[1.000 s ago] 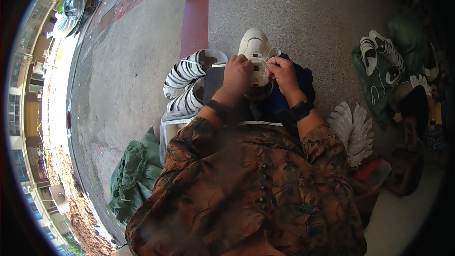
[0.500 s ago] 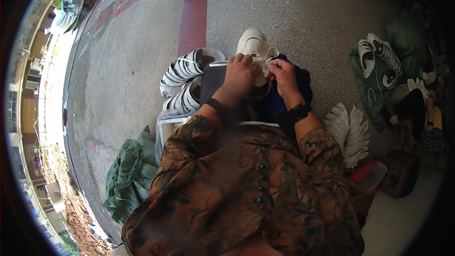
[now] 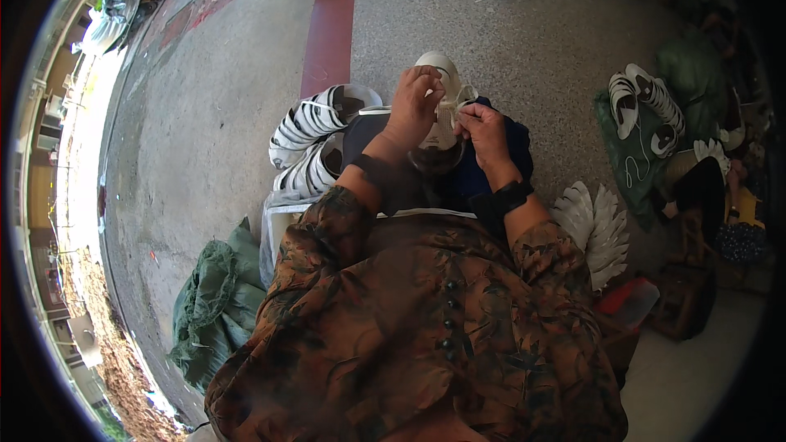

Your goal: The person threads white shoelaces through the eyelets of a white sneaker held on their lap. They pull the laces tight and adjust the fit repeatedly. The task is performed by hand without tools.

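Observation:
A cream sneaker rests between my knees, toe pointing away from me, with a loose pale shoelace looping up at its right side. Over the shoe's left side, my left hand is raised with thumb and fingers pinched together; what they hold, if anything, is too small to make out. Beside the lace holes, my right hand pinches the shoelace at the right edge of the shoe. The sneaker's tongue and dark collar show between my wrists.
White-and-black striped shoes stack at my left. A green sack slumps near my left elbow. Nested pale shoes stand by my right elbow. More striped shoes lie on green sacking to the right, near another person's hand.
My left hand has lifted off the lacing and moved up toward the toe, uncovering the tongue. My right hand stays pinched beside the laces. The whole view has shifted slightly.

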### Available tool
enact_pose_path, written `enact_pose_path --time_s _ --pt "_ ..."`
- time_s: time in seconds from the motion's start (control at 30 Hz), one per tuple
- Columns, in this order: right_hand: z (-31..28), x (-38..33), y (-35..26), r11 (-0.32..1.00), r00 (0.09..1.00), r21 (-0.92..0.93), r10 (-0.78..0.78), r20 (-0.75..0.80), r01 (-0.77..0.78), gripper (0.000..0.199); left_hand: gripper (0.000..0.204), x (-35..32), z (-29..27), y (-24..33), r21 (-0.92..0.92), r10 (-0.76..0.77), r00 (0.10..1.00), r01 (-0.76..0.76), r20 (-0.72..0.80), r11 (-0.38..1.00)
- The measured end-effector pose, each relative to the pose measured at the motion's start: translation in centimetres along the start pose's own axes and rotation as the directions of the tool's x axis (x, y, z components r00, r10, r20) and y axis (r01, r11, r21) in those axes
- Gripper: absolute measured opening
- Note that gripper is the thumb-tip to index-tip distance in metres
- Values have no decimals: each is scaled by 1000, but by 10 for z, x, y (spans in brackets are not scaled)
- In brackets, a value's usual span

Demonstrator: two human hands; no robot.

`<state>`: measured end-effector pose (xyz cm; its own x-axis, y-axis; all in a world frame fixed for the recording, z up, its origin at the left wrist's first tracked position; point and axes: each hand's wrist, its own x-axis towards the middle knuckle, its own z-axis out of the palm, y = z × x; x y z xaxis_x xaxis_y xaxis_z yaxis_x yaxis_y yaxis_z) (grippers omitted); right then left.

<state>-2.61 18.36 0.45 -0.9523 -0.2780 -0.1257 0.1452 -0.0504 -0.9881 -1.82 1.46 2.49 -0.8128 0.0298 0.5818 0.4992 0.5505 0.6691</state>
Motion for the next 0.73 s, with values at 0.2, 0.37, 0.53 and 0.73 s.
enact_pose_path --time_s 0.2,0.37,0.53,0.73 --pt "15 3 -1 769 917 -513 -384 106 382 8 15 -27 -33 21 -710 -463 810 560 361 426" --pt "25 5 -3 550 916 -757 -369 158 353 11 15 -52 -41 21 -712 -422 816 563 395 421" --pt "26 7 0 504 914 -798 -383 136 330 11 14 -60 -36 19 -788 -474 792 550 385 278" --pt "36 2 4 471 875 -792 -459 157 389 7 14 -66 -37 12 -768 -508 772 571 383 289"
